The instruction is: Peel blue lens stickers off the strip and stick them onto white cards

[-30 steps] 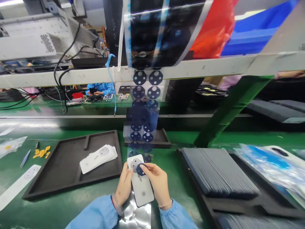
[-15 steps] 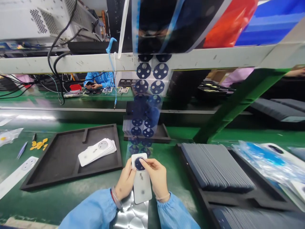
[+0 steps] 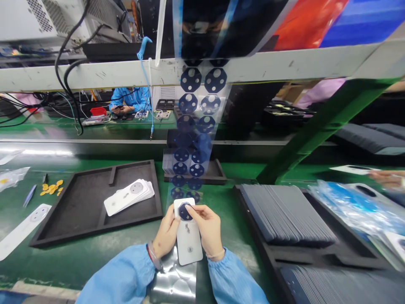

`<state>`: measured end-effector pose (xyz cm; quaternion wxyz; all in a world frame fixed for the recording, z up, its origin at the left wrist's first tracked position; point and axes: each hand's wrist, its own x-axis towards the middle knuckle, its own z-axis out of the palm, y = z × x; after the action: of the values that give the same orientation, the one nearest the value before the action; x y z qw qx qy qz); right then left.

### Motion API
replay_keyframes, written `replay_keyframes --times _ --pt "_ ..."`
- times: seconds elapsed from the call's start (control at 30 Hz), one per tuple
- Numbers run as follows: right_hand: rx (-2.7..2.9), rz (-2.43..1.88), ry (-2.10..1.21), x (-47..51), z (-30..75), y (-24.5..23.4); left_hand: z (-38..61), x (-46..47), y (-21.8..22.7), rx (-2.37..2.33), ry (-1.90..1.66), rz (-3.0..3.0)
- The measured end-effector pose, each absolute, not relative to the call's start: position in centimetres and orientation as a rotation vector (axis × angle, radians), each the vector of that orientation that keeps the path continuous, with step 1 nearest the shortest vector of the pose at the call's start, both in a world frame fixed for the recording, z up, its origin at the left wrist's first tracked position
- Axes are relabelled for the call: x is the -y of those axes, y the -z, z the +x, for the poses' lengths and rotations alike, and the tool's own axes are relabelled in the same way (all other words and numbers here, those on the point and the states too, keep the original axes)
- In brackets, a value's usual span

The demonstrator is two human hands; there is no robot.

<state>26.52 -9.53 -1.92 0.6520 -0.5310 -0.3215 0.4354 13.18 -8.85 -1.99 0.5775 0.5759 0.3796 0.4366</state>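
A white phone back cover (image 3: 190,241) with small dark markings is held upright in front of me. My left hand (image 3: 167,234) grips its left edge, thumb in front. Over its top part lies a round dark-blue sticker (image 3: 183,212) with several holes. With thumb and index finger pressed together, my right hand (image 3: 210,231) pinches at this sticker's right edge; the other fingers curl by the cover's right side. Just beyond hangs a clear strip (image 3: 205,147) bearing two columns of similar dark discs.
To the left, a black tray (image 3: 85,198) holds a stack of white covers (image 3: 122,202). Yellow discs (image 3: 52,188) and tweezers (image 3: 30,195) lie farther left. At right, a black tray (image 3: 311,254) holds rows of grey panels (image 3: 287,215). A green post (image 3: 319,131) slants behind; a co-worker (image 3: 131,99) sits opposite.
The view has shifted slightly, and both hands stay on the cover and sticker. At the far right, another person's blurred hand and a white panel have come into view.
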Motion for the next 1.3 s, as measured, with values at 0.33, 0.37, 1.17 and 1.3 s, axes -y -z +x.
replay_keyframes --times 0.33,0.37,1.17,1.3 --pt "0.727 -1.216 -0.977 9.4 26.4 1.9 13.2 8.7 2.4 -0.878 -1.016 1.28" --pt "0.728 -1.215 -0.979 9.4 26.4 1.9 13.2 8.7 2.4 -0.88 -1.012 1.281" --pt "0.914 -1.332 -0.649 9.7 25.1 2.4 13.4 8.6 2.6 -1.001 -0.973 1.351" --pt "1.125 -1.286 -0.335 9.9 24.9 2.3 13.4 8.2 2.8 -1.024 -1.019 1.336"
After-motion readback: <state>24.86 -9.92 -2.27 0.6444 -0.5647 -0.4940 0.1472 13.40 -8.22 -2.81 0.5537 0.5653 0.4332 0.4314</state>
